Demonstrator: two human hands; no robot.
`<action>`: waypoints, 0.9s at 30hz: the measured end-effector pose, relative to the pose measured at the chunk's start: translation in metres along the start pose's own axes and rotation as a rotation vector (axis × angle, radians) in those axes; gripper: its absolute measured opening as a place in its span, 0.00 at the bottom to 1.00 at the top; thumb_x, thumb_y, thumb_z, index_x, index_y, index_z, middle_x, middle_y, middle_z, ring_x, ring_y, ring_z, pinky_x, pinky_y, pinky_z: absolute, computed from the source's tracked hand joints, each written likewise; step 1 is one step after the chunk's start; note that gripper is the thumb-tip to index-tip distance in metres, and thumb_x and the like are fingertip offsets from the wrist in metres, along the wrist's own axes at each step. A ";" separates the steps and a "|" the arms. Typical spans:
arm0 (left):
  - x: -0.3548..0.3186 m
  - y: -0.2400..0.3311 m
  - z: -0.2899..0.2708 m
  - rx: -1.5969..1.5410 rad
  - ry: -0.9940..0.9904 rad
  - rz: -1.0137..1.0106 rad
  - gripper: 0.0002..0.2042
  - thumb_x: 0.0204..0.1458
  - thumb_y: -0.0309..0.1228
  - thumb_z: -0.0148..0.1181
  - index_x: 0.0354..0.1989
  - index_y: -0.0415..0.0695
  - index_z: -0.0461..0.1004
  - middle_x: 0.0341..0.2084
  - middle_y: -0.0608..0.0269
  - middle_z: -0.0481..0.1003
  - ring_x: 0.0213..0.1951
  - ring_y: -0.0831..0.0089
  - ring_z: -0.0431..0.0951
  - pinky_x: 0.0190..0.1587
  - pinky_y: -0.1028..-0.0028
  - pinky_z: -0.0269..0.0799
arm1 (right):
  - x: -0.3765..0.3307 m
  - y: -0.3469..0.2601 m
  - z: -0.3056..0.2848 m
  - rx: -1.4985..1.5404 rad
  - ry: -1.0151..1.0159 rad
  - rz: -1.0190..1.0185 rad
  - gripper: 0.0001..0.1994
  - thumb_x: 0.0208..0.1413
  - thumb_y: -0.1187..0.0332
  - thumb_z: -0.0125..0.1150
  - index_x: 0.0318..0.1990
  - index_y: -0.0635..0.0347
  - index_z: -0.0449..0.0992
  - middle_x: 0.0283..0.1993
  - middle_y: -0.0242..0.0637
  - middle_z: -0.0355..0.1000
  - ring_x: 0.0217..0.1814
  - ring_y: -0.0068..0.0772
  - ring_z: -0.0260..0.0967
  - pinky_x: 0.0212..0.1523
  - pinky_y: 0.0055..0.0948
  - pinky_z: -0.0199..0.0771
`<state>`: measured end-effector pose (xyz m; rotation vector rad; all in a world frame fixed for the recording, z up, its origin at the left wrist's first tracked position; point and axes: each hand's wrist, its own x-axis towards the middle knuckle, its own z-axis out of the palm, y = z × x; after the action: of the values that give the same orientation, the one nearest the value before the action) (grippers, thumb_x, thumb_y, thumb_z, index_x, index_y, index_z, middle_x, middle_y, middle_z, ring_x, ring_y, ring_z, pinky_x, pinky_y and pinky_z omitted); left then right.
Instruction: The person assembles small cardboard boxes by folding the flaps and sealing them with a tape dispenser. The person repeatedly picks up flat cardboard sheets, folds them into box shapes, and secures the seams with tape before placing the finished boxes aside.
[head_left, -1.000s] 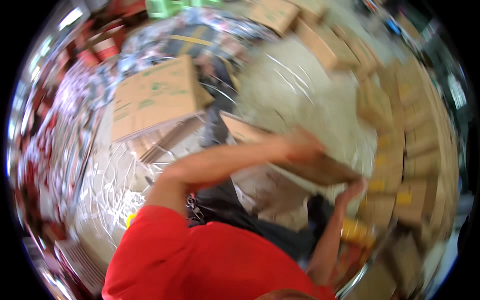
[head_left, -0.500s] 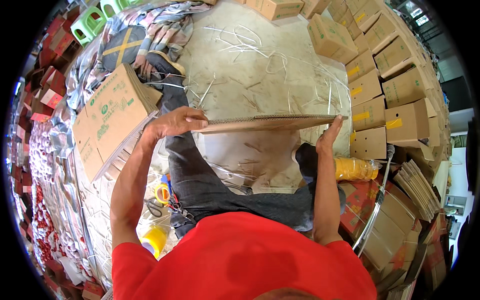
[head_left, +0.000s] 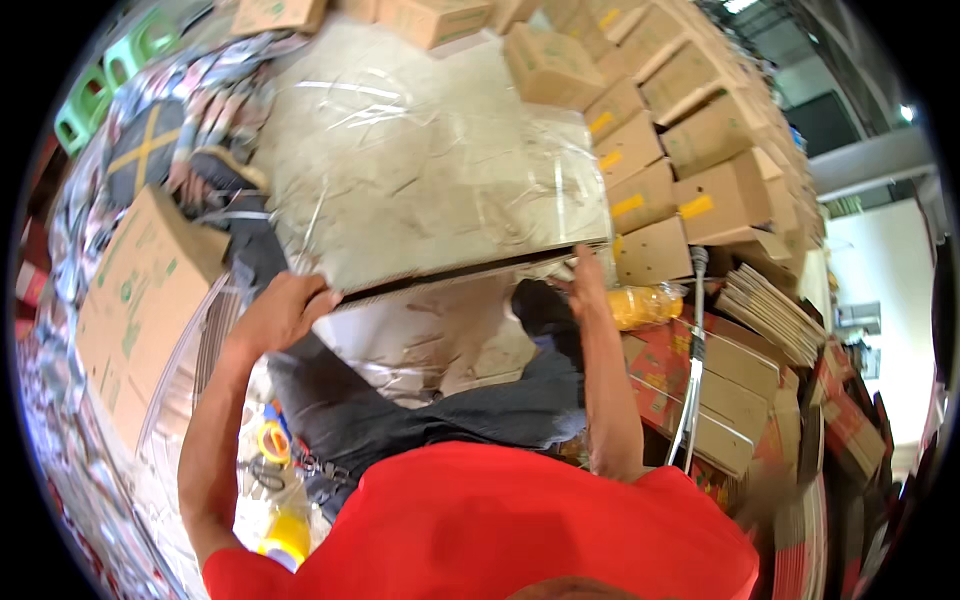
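A flattened cardboard box (head_left: 465,271) stretches between my hands in front of my knees, seen almost edge-on. A dark gap shows along its upper edge, and its right end sits higher in the picture than its left. My left hand (head_left: 285,312) is closed on the left end, thumb along the edge. At the other end my right hand (head_left: 588,283) grips the box, its fingers partly hidden and blurred. To my left leans a stack of flat printed cartons (head_left: 140,310), bound with clear strapping.
Built-up cartons (head_left: 635,200) are piled at the right. Near my right foot lie an orange tape bundle (head_left: 645,306) and a metal pole (head_left: 692,370). Scissors (head_left: 262,474) and a yellow tape roll (head_left: 287,538) rest by my left leg. Loose white straps (head_left: 365,95) litter the floor.
The view has swung to the right, so the surroundings sit further left in the picture. The cardboard has tilted, and a dark gap now shows along its edge. Both hands keep their hold.
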<state>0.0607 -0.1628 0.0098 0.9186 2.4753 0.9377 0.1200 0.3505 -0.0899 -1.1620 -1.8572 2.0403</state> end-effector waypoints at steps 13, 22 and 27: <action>0.004 0.004 -0.009 0.348 0.315 -0.074 0.09 0.57 0.26 0.57 0.41 0.35 0.68 0.22 0.38 0.78 0.31 0.38 0.81 0.38 0.46 0.77 | -0.067 -0.084 0.041 -0.846 -0.539 -0.412 0.22 0.61 0.67 0.51 0.59 0.71 0.72 0.48 0.47 0.78 0.48 0.43 0.76 0.53 0.37 0.77; 0.046 -0.017 0.010 0.306 0.395 -0.228 0.20 0.52 0.25 0.59 0.53 0.35 0.62 0.28 0.37 0.80 0.34 0.37 0.83 0.39 0.46 0.79 | -0.109 -0.093 0.104 -1.539 -0.461 -0.546 0.21 0.59 0.65 0.58 0.52 0.77 0.68 0.44 0.68 0.78 0.50 0.68 0.77 0.52 0.55 0.77; 0.077 0.026 0.041 0.369 0.265 -0.177 0.25 0.49 0.23 0.63 0.54 0.31 0.60 0.25 0.39 0.81 0.33 0.43 0.85 0.36 0.50 0.81 | -0.101 -0.051 0.126 -1.868 -0.433 -0.625 0.23 0.59 0.62 0.61 0.52 0.77 0.70 0.46 0.67 0.79 0.51 0.59 0.80 0.50 0.54 0.80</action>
<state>0.0370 -0.0768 -0.0088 0.6979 2.9655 0.5859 0.0927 0.2046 -0.0080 0.0773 -3.5298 -0.2576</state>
